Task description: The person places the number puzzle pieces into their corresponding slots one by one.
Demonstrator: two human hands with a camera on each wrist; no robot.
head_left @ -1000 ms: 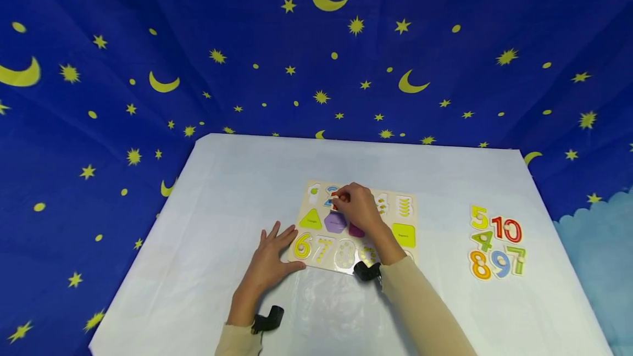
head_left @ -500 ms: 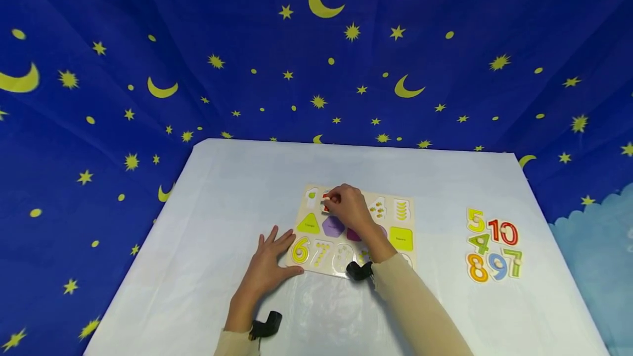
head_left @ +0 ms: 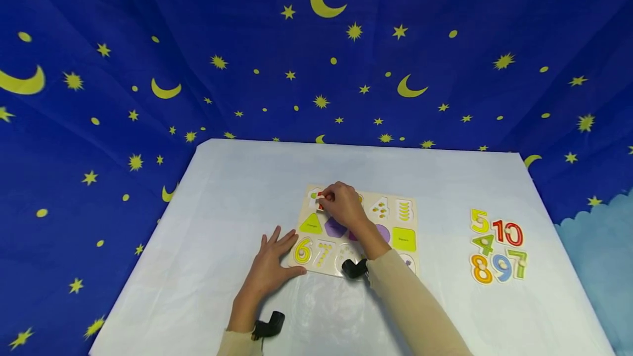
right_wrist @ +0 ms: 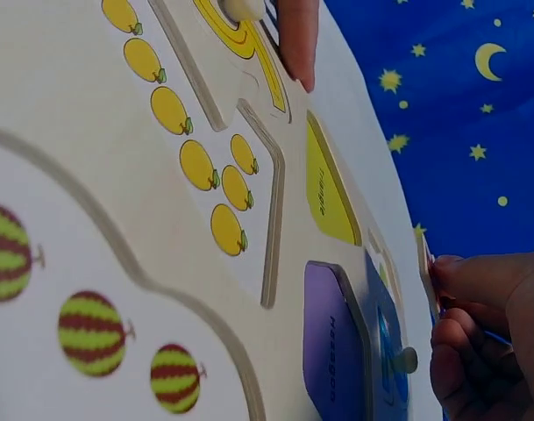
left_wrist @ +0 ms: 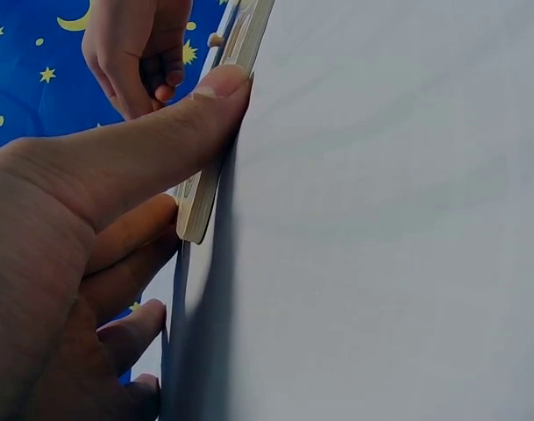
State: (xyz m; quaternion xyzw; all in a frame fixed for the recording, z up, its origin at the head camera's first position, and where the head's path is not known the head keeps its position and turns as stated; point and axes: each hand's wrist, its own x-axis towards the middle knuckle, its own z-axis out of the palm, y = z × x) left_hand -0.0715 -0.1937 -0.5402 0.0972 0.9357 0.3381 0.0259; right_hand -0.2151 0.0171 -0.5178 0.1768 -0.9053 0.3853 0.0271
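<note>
My right hand (head_left: 344, 206) pinches a red number piece (head_left: 320, 201) over the upper left slot of the wooden number puzzle board (head_left: 394, 224). Its fingers hide much of the piece; the right wrist view shows the piece (right_wrist: 427, 270) tilted, edge-on. Beside it, the blue 2 (right_wrist: 388, 342) with its knob sits in the board. At the board's lower left corner, my left hand (head_left: 269, 265) rests with fingers spread, thumb (left_wrist: 183, 132) touching the near edge. The yellow 6 (head_left: 303, 250) lies in its slot next to that hand.
Loose number pieces lie on the white table (head_left: 227, 196) right of the board: a yellow 5 (head_left: 479, 221), red 10 (head_left: 507, 233), green 4 (head_left: 482, 244), orange 8 (head_left: 481, 268), blue 9 (head_left: 501, 267) and green 7 (head_left: 517, 263). A starry blue cloth (head_left: 277, 37) rises behind.
With the red piece, my right hand has moved left from above the blue 2 to the upper left slot. The left hand stays at the board's corner.
</note>
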